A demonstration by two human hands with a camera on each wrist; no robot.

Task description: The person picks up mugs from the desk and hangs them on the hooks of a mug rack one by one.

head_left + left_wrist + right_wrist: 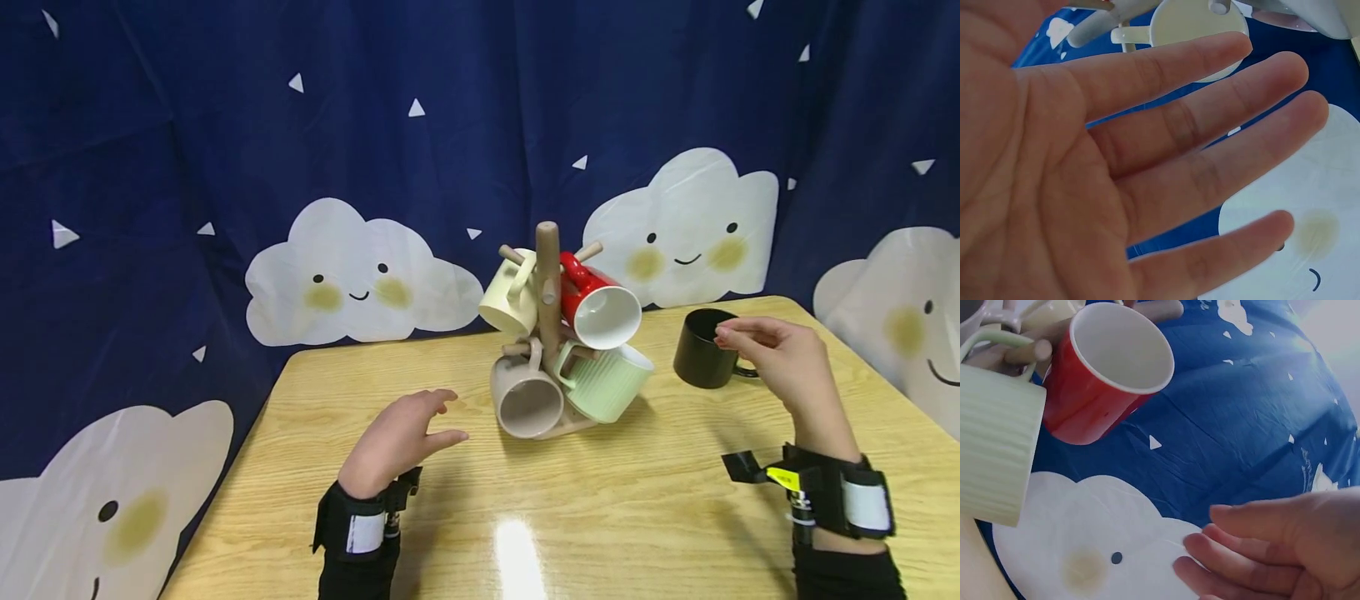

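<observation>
A wooden mug stand [548, 250] on the table carries a cream mug [508, 302], a red mug [604, 315] with a white inside, a taupe mug [528, 407] and a ribbed pale green mug [611, 382]. My left hand [397, 437] hovers to the left of the taupe mug, holding nothing; its fingers are spread in the left wrist view. Over at the right, a black mug [699, 354] stands upright on the table. My right hand [798, 358] is beside it, overlapping its rim in the head view. In the right wrist view those fingers are loosely bent around nothing.
The light wooden table [480, 492] spreads in front of me. Behind it hangs a dark blue curtain [420, 167] with white clouds and triangles. Black camera straps sit on both wrists.
</observation>
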